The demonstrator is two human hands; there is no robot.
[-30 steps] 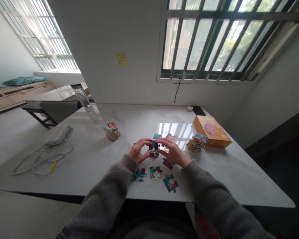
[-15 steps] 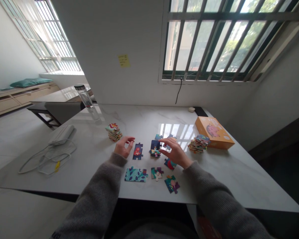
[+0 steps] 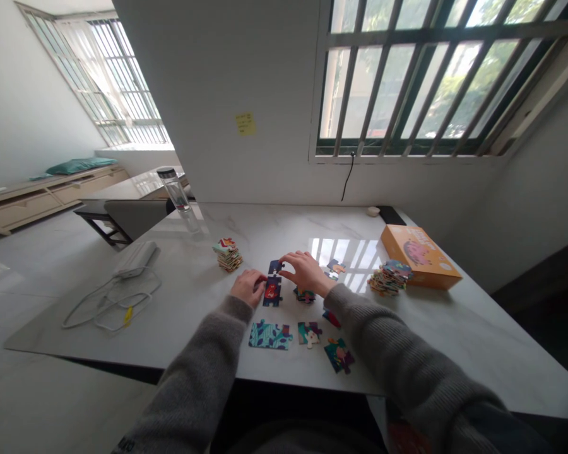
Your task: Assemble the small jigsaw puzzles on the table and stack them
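Observation:
My left hand (image 3: 248,285) rests curled on the marble table (image 3: 199,302), its fingertips against the left edge of a dark blue and red puzzle piece (image 3: 272,292). My right hand (image 3: 304,271) reaches across and pinches a small dark blue piece (image 3: 275,267) at the top of that piece. Just under my right wrist lies a small pile of pieces (image 3: 305,294). Nearer to me lie a teal leafy joined piece (image 3: 270,335), a small teal piece (image 3: 309,332) and another colourful piece (image 3: 339,355).
A stack of pieces (image 3: 228,254) stands at left, a bigger heap (image 3: 389,276) at right beside an orange box (image 3: 420,255). A water bottle (image 3: 177,193) stands at the back left. A white adapter with coiled cable (image 3: 123,284) lies at the left edge.
My left hand has closed onto the edge of the blue and red piece. My right hand has moved left from the small pile and brought a dark blue piece to its top.

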